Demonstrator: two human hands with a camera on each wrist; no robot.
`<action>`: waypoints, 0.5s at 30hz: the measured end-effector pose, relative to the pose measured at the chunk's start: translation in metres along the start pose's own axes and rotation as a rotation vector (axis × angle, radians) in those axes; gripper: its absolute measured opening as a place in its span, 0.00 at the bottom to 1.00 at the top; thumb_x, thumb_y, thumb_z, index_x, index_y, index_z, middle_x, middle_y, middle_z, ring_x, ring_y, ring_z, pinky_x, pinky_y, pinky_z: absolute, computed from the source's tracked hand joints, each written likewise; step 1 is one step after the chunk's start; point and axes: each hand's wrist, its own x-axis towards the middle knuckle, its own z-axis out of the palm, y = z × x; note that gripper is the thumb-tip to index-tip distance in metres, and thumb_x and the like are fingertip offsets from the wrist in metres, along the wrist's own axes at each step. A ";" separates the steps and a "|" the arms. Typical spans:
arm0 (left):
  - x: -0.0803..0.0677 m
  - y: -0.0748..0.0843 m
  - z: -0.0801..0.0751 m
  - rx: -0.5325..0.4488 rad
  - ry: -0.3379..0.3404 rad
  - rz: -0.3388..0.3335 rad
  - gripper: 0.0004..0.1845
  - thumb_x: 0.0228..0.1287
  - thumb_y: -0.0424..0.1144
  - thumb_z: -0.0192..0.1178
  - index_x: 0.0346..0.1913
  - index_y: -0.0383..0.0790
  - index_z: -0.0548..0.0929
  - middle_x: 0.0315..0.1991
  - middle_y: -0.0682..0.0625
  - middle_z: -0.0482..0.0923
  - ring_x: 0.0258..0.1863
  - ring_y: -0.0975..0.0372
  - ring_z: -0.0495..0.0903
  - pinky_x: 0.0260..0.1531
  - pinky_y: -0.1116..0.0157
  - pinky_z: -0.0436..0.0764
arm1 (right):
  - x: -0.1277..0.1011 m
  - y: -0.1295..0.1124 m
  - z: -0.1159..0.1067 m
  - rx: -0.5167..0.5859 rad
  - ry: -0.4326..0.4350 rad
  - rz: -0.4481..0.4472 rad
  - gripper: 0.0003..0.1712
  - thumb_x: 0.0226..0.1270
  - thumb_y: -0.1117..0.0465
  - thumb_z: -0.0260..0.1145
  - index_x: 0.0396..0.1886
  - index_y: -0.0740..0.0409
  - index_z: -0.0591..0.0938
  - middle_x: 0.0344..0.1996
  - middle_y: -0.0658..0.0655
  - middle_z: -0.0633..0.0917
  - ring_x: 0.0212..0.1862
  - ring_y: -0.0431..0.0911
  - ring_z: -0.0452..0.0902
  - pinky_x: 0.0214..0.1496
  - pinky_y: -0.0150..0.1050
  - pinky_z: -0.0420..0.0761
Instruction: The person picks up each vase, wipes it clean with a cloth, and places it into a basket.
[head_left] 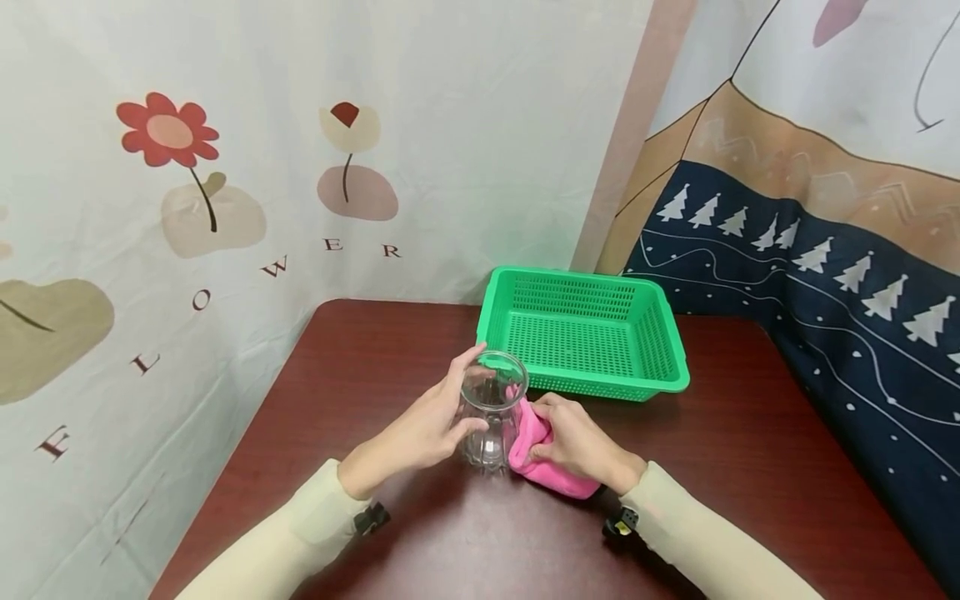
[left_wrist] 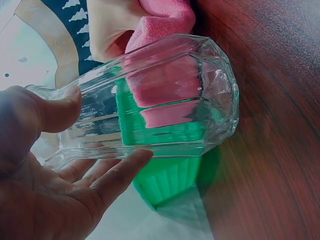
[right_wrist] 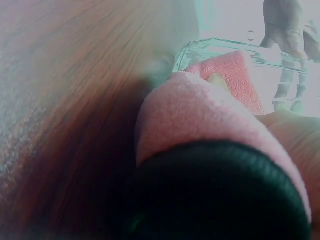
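Note:
A clear faceted glass vase (head_left: pixel 491 412) stands on the dark wooden table (head_left: pixel 375 358). My left hand (head_left: pixel 431 425) grips it from the left, thumb and fingers curled round its neck (left_wrist: pixel 75 130). My right hand (head_left: pixel 573 442) holds a pink cloth (head_left: pixel 543 467) bunched against the vase's right side. In the left wrist view the pink cloth (left_wrist: pixel 165 20) shows through and above the glass vase (left_wrist: pixel 165 100). The right wrist view is filled by the pink cloth (right_wrist: pixel 200 115), with the vase (right_wrist: pixel 240 55) just beyond it.
A green perforated plastic basket (head_left: pixel 585 333) sits empty just behind the vase. Patterned fabric hangs around the table: a flower print (head_left: pixel 172 133) on the left, dark blue with white trees (head_left: pixel 825 267) on the right.

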 end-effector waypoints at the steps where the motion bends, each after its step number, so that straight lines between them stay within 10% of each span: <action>1: 0.000 0.000 0.000 0.002 0.000 -0.001 0.59 0.75 0.26 0.76 0.94 0.36 0.44 0.78 0.34 0.81 0.68 0.41 0.90 0.64 0.42 0.93 | 0.000 0.001 0.000 0.001 0.003 -0.004 0.33 0.54 0.60 0.96 0.60 0.57 0.95 0.50 0.55 0.92 0.54 0.47 0.89 0.56 0.41 0.93; 15: 0.001 0.000 0.002 0.074 0.003 -0.043 0.60 0.75 0.28 0.77 0.94 0.39 0.45 0.79 0.39 0.82 0.56 0.50 0.90 0.59 0.45 0.92 | -0.001 0.003 0.002 0.028 0.041 -0.013 0.31 0.51 0.57 0.97 0.56 0.55 0.95 0.46 0.51 0.91 0.48 0.41 0.85 0.49 0.35 0.90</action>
